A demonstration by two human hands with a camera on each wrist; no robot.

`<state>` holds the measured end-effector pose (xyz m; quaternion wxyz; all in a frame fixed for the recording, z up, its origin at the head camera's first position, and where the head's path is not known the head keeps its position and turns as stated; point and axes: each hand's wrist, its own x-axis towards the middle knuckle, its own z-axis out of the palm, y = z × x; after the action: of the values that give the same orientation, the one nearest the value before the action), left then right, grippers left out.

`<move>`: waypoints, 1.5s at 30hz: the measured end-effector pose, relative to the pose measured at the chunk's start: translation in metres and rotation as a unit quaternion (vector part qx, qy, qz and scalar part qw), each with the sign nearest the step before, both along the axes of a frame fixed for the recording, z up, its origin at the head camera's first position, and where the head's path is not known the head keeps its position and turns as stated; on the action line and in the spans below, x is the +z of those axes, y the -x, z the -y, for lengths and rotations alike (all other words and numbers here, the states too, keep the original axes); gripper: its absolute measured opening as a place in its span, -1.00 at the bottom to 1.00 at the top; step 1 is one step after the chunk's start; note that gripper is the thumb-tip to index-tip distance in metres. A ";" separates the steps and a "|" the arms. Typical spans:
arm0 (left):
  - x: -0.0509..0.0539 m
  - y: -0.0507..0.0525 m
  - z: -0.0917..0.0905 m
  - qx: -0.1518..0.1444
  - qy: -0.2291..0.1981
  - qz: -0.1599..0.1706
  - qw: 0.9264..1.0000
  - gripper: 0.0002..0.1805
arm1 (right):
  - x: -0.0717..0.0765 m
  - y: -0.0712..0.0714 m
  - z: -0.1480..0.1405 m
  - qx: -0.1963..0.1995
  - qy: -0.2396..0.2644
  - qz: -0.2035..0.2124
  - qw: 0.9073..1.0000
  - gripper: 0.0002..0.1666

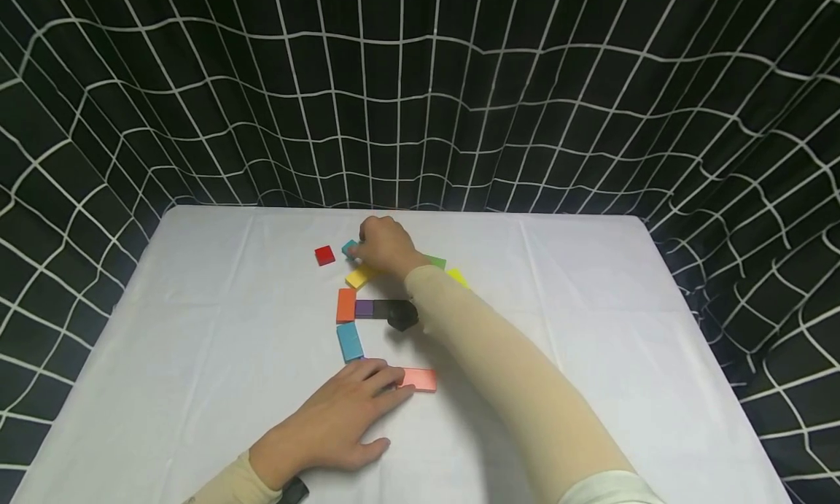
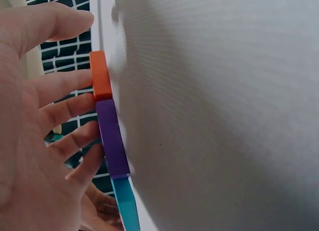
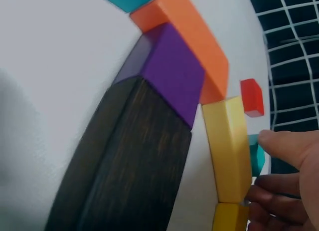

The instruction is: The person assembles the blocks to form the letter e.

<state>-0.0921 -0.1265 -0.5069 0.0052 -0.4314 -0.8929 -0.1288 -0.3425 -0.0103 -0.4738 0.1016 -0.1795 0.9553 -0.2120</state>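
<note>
My left hand [image 1: 337, 420] lies with extended fingers over the near end of a curved row of blocks. In the left wrist view its fingertips touch a purple block [image 2: 113, 138] and a salmon-orange block [image 2: 101, 76], which looks pink in the head view. A teal block [image 2: 127, 203] adjoins the purple one. At the far side, my right hand [image 1: 390, 247] pinches a small teal block [image 1: 349, 248] between thumb and curled fingers. Beside that hand are a yellow block [image 3: 227, 151] and a small red block [image 1: 324, 255].
An orange block [image 1: 346, 305], a purple block [image 1: 364, 309] and a dark wooden block [image 3: 134, 156] meet mid-table. A black piece [image 1: 402, 315] adjoins them. Green [image 1: 436, 261] and bright yellow [image 1: 458, 276] blocks show behind the right forearm. Netting [image 1: 420, 110] over dark cloth surrounds the white table [image 1: 216, 343].
</note>
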 end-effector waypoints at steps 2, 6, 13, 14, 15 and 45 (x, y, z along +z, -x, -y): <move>0.000 0.000 0.000 -0.001 0.000 -0.002 1.000 -0.23 | -0.002 0.000 0.001 0.000 -0.002 0.002 1.000 -0.55; 0.000 0.000 0.000 0.000 0.000 -0.001 1.000 -0.23 | -0.004 0.000 0.002 -0.002 -0.003 0.002 1.000 -0.56; 0.000 0.000 0.000 0.003 0.002 0.007 1.000 -0.24 | -0.006 -0.002 0.006 -0.010 0.004 0.006 1.000 -0.63; 0.000 0.000 0.000 0.004 0.002 0.009 1.000 -0.23 | -0.006 -0.002 0.006 -0.011 0.009 0.005 1.000 -0.64; 0.000 0.000 0.000 0.005 0.003 0.010 1.000 -0.24 | -0.006 -0.002 0.007 -0.011 0.013 0.005 1.000 -0.65; 0.002 -0.001 -0.004 0.021 0.024 0.038 0.999 -0.25 | 0.030 -0.085 -0.080 0.046 0.087 -0.056 0.994 -0.57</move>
<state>-0.0914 -0.1227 -0.5044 -0.0363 -0.4074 -0.9041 -0.1236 -0.2571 0.0702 -0.4440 0.0416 -0.2430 0.9282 -0.2786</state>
